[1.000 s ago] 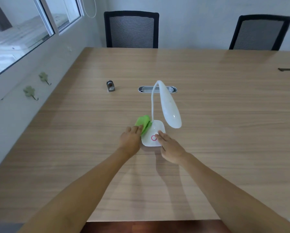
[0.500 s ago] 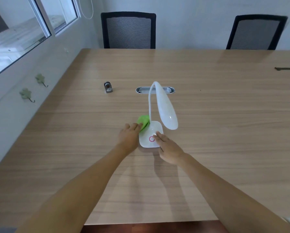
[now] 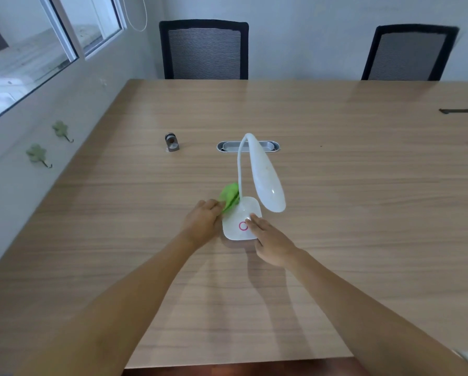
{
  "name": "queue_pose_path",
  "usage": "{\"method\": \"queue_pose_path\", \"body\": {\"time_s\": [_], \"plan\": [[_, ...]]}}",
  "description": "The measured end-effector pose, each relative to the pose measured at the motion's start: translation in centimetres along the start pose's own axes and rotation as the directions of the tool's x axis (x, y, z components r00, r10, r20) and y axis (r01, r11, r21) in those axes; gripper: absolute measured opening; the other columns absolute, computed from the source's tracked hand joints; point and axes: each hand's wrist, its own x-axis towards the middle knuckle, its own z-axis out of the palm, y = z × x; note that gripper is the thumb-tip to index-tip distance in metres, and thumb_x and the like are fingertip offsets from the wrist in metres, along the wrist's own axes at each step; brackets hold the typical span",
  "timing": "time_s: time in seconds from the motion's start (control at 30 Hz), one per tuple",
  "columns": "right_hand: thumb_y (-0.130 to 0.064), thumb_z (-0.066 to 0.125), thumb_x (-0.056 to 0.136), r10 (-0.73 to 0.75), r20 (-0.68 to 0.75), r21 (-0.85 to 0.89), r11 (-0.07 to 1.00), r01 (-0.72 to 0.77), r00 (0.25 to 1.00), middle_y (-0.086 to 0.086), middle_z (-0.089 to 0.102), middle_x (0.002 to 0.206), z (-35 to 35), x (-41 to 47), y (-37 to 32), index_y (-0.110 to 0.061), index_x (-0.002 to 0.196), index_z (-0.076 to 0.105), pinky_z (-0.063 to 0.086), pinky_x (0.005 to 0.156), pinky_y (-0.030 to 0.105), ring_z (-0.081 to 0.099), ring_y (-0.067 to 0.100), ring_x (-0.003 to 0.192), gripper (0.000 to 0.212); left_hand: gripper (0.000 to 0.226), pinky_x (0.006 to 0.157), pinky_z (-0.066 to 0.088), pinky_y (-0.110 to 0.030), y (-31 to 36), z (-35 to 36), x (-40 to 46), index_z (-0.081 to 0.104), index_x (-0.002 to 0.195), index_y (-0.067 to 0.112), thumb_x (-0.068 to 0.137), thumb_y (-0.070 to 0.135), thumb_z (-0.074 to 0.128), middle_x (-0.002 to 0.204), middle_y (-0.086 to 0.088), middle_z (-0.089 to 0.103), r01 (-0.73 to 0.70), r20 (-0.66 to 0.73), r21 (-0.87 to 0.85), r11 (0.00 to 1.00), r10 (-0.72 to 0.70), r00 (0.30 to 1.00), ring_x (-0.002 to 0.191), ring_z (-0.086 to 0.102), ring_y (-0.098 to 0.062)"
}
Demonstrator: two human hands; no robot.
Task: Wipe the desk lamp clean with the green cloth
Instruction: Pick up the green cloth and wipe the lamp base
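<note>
A white desk lamp (image 3: 265,180) with a bent neck stands on the wooden table (image 3: 363,213); its square base (image 3: 237,232) carries a pink ring. My left hand (image 3: 204,222) grips the green cloth (image 3: 229,198) and presses it against the base's left rear edge, beside the neck. My right hand (image 3: 271,240) lies flat with its fingers on the base's near right side, beside the ring, holding it still.
A small grey metal object (image 3: 171,143) stands to the far left of the lamp, and an oval cable grommet (image 3: 247,146) sits behind it. Two black mesh chairs (image 3: 204,50) (image 3: 409,54) face the far edge. A wall with windows runs along the left.
The left hand and cloth have stayed at the base's left rear edge; the cloth shifted slightly. The right hand keeps resting on the base. The camera view drifted a little.
</note>
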Motion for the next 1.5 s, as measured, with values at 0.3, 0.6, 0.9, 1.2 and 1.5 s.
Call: {"method": "queue_pose_path", "body": {"time_s": [0.3,0.6,0.9,1.2,1.5], "plan": [[-0.006,0.035,0.092,0.005,0.001,-0.001,1.0,-0.005,1.0,0.005,0.009,0.16,-0.1,0.0,0.0,-0.013,0.148,0.019,0.02,0.12,0.035,0.013,0.021,0.147,0.059,0.042,0.072,0.053,-0.041,-1.5,-0.9,-0.1,0.065,0.113,0.009,0.092,0.034,0.039,0.107,-0.012,0.069,0.093,-0.062,0.125,0.988,-0.086,0.994,0.098,0.057,-0.037],[-0.007,0.035,0.092,0.016,0.014,-0.009,1.0,-0.016,1.0,0.005,0.009,0.16,-0.3,0.1,-0.2,-0.013,0.148,0.019,0.021,0.12,0.036,0.014,0.021,0.147,0.059,0.036,0.079,0.05,-0.038,1.1,-0.4,0.7,0.054,0.126,0.018,0.092,0.02,0.043,0.121,-0.004,0.06,0.009,0.151,0.271,0.962,-0.052,0.987,0.113,0.048,-0.031],[-0.006,0.035,0.092,0.021,0.011,0.017,1.0,-0.022,1.0,0.004,0.009,0.16,-0.3,-0.2,-0.5,-0.014,0.148,0.018,0.021,0.119,0.034,0.012,0.02,0.147,0.059,0.037,0.082,0.05,-0.041,-0.1,-1.6,1.7,0.055,0.127,0.011,0.092,0.016,0.045,0.121,-0.01,0.061,0.014,0.006,0.164,0.986,-0.015,1.0,0.109,0.05,-0.033],[-0.008,0.032,0.094,0.032,0.061,0.032,0.999,-0.034,0.998,0.002,0.007,0.161,-1.0,-0.3,-0.4,-0.015,0.148,0.018,0.02,0.12,0.034,0.012,0.017,0.147,0.057,0.032,0.087,0.047,-0.039,-0.8,-2.6,1.8,0.058,0.118,0.009,0.094,0.024,0.043,0.121,-0.011,0.059,0.121,0.162,0.241,0.963,-0.163,0.973,0.115,0.05,-0.034],[-0.009,0.06,0.083,0.165,-0.229,0.46,0.887,-0.043,0.959,0.005,0.046,0.137,-1.2,0.0,-3.3,-0.014,0.136,0.042,0.032,0.096,0.017,0.045,0.018,0.126,0.056,0.03,0.093,0.044,-0.027,-4.3,-9.4,-0.2,0.066,0.117,0.019,0.089,0.023,0.055,0.109,-0.002,0.068,0.312,0.459,-0.178,0.933,-0.202,0.865,0.102,0.059,-0.017]]}}
